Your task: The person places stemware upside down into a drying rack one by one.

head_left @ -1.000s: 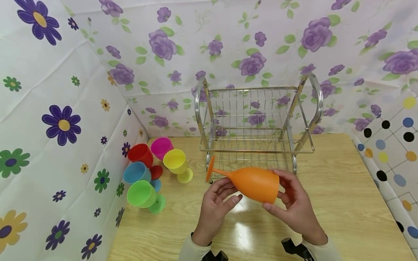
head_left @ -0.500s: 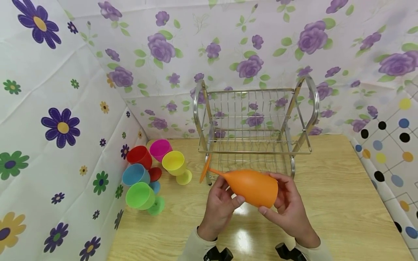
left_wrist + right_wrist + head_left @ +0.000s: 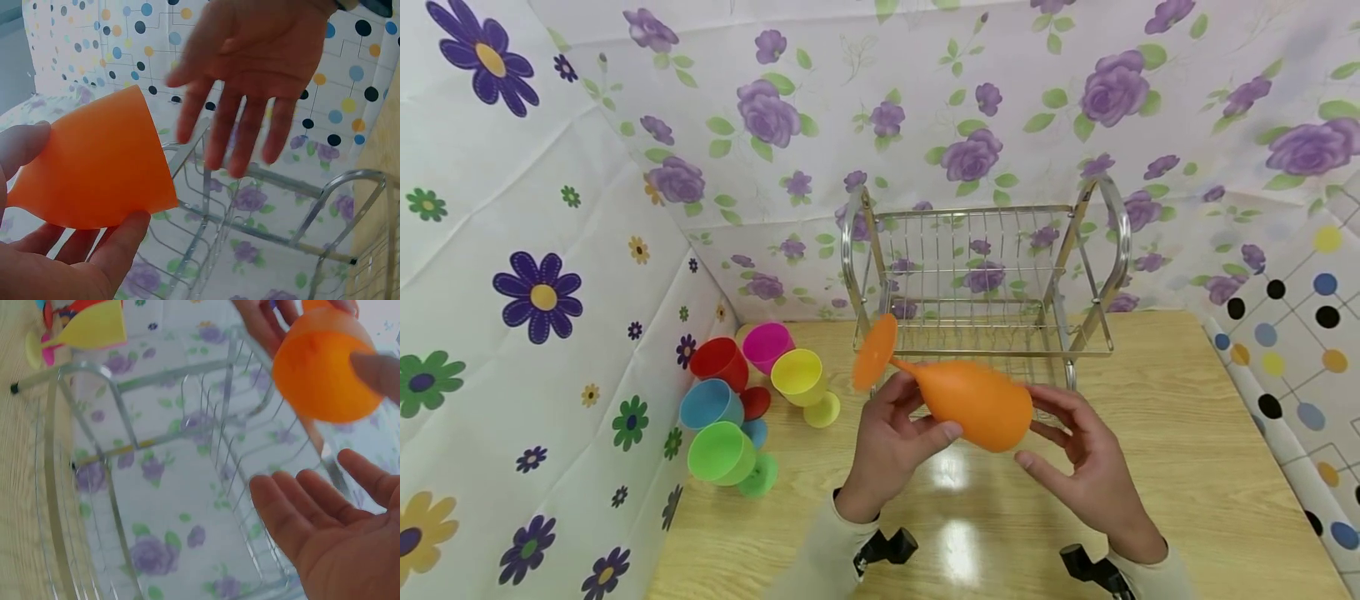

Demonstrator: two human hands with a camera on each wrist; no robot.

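Observation:
An orange plastic goblet (image 3: pixel 973 404) is held on its side above the table, its foot up to the left and its mouth to the right. My left hand (image 3: pixel 895 437) grips the bowl near the stem, thumb on the near side and fingers behind. In the left wrist view the goblet (image 3: pixel 100 165) lies between thumb and fingers. By the mouth my right hand (image 3: pixel 1086 462) has its fingers extended. Both wrist views show a gap between the right hand (image 3: pixel 350 531) and the goblet (image 3: pixel 328 375).
A two-tier metal dish rack (image 3: pixel 985 352) stands behind the hands at the wall. On the left of the wooden table (image 3: pixel 1187 467) are a red goblet (image 3: pixel 721 362), a pink goblet (image 3: pixel 767 346), a yellow goblet (image 3: pixel 797 377), a blue goblet (image 3: pixel 711 404) and a green goblet (image 3: pixel 722 454).
The right hand has let go of the goblet's rim and moved slightly right. The left hand has raised the goblet a little, and its foot now tilts more toward the camera.

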